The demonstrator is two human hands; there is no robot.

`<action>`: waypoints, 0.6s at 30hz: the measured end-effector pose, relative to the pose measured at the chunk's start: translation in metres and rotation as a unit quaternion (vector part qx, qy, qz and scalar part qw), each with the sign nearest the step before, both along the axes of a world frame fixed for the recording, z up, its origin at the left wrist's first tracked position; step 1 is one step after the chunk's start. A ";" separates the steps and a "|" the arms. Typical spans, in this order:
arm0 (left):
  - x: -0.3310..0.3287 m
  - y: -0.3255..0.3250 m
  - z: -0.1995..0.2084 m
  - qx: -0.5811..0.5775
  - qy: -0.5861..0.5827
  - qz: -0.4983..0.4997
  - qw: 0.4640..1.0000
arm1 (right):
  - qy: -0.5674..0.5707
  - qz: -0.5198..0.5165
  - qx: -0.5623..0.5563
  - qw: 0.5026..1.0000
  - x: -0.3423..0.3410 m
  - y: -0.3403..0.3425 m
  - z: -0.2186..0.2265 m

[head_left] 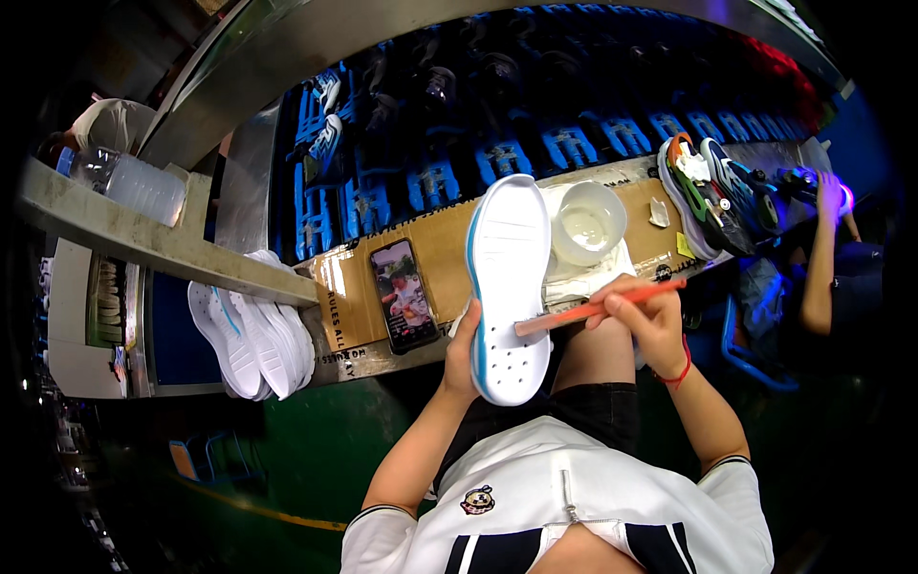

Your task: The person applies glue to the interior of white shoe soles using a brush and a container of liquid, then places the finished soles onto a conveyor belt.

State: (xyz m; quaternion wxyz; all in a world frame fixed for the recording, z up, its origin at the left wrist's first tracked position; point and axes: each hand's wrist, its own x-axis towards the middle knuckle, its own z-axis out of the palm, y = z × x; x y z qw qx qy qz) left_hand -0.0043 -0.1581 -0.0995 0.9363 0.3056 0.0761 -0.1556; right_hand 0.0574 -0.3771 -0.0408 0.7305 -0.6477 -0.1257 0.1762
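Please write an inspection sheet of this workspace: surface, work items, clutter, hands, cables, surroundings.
Surface: cardboard-covered bench.
Job's things: white shoe sole with blue rim, held up; orange-handled brush touching it; white bowl behind.
Clutter: phone with lit screen; stacked white soles at left; colourful shoes at right.
Grippers: left hand grips the sole; right hand holds the brush.
Cables: nothing seen.
Surroundings: blue racks behind; water bottle on a shelf; another person's arm at right.
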 end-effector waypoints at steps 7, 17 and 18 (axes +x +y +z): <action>-0.015 0.000 0.012 -0.157 0.026 -0.120 0.980 | -0.101 -0.140 -0.060 0.983 0.077 -0.011 -0.001; -0.016 0.004 0.006 -0.211 0.049 -0.159 0.963 | -0.229 0.010 -0.077 0.970 0.091 -0.017 0.027; -0.017 0.004 0.008 -0.231 0.055 -0.160 0.958 | -0.300 0.043 -0.123 0.945 0.091 -0.014 0.032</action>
